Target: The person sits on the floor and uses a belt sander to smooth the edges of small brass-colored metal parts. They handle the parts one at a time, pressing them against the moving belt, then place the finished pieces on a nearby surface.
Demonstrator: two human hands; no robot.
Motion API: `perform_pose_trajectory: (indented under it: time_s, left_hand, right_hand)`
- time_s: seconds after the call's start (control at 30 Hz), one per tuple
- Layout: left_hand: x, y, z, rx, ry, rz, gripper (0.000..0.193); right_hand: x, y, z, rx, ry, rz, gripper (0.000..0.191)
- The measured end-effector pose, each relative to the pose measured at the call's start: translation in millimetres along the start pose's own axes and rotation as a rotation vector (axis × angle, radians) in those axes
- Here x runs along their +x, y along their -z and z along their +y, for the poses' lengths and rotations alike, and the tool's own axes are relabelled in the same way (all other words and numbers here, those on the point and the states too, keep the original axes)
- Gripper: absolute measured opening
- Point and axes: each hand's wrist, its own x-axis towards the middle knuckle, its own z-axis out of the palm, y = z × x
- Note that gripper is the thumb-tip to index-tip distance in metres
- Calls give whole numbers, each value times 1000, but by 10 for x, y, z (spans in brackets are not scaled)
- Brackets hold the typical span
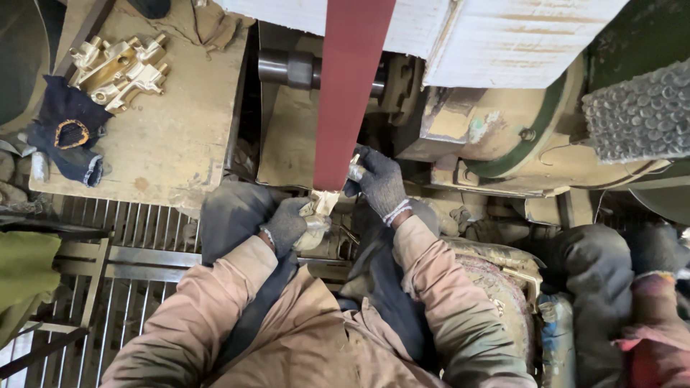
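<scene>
Both my hands wear dark grey knit gloves. My left hand (287, 224) grips the lower end of a pale brass fitting (322, 208). My right hand (381, 181) holds its upper end at the right edge of a red-brown abrasive belt (350, 93). The fitting is pressed against the bottom of the belt, which runs down from above. Most of the fitting is hidden by the gloves and the belt.
A pile of brass fittings (122, 68) lies on a dusty wooden bench (172, 136) at the upper left, beside a dark blue glove (68, 136). The belt's steel roller (287, 68) and a green motor housing (532, 136) sit behind. Another person's arm (650, 287) is at the right.
</scene>
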Motion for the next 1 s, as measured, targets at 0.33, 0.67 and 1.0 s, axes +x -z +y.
perform_pose_trajectory:
  time_s: [0.33,0.67,1.0]
  left_hand:
    - [39,-26,104,-108,86,-3,16]
    - [39,-10,164,-290,137,-38,17]
    - [-160,307,7,-187,0,-200,20]
  right_hand:
    - [215,-77,-50,63,-231,51,23]
    - [278,-60,57,-212,-118,-7,17]
    - [-216,-10,72,302,-332,100,26]
